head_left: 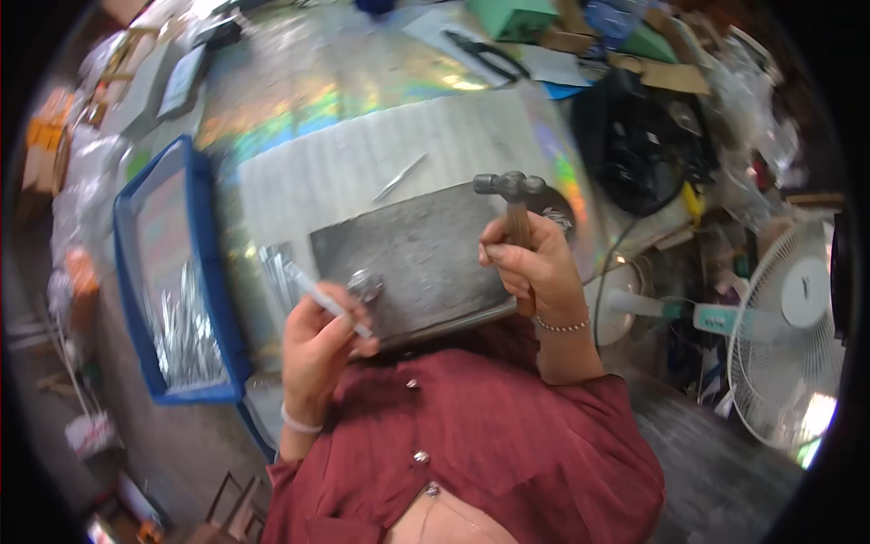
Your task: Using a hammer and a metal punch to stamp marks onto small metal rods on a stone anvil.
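Note:
My right hand [535,263] grips the wooden handle of a small ball-peen hammer [512,189], its metal head raised above the far right corner of a dark grey steel block [426,254]. My left hand [317,340] pinches a thin silvery metal strip [317,292] at the block's near left edge. A small round metal piece [365,285] lies on the block beside the strip's end. Another thin metal sliver [401,177] rests on the pale board behind the block.
A blue tray [204,263] at my left holds several shiny metal strips [186,331]. Black pliers [485,53], green boxes and paper clutter the far side. A black bag [639,145] and a white floor fan [788,335] stand at my right.

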`<action>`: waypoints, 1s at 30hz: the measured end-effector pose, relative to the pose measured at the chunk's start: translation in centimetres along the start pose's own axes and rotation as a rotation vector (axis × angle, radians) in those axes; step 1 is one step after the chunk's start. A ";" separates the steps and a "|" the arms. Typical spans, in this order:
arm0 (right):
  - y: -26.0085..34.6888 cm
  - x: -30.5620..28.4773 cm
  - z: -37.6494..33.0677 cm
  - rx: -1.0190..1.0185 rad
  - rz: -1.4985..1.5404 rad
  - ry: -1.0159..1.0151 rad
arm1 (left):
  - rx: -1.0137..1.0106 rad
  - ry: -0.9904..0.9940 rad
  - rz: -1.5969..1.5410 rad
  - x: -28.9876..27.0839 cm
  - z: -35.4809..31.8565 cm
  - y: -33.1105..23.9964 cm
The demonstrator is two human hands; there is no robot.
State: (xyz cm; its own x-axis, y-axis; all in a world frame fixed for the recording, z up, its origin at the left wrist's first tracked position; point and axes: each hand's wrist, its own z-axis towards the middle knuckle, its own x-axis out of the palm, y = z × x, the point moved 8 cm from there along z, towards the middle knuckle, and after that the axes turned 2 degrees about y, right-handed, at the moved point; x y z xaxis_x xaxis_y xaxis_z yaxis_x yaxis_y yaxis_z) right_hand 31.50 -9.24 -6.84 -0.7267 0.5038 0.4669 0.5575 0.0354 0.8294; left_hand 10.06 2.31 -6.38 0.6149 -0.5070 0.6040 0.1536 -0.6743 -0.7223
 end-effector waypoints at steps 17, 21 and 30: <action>-3.8 11.2 -1.2 0.095 -0.134 0.383 | -0.065 0.220 -0.396 0.1 0.4 2.1; -3.4 11.5 -1.3 0.064 -0.176 0.406 | -0.051 0.230 -0.359 0.2 0.4 1.8; -3.7 10.7 -1.1 0.053 -0.139 0.337 | 0.150 0.168 -0.109 0.4 0.0 0.4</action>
State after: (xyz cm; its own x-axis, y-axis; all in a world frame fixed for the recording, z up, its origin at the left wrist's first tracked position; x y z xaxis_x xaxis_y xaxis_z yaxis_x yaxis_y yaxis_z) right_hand 21.21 -4.93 -4.58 -0.8837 0.1783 0.4328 0.4574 0.1324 0.8793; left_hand 10.34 1.89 -6.44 0.4530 -0.5260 0.7198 0.3332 -0.6490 -0.6840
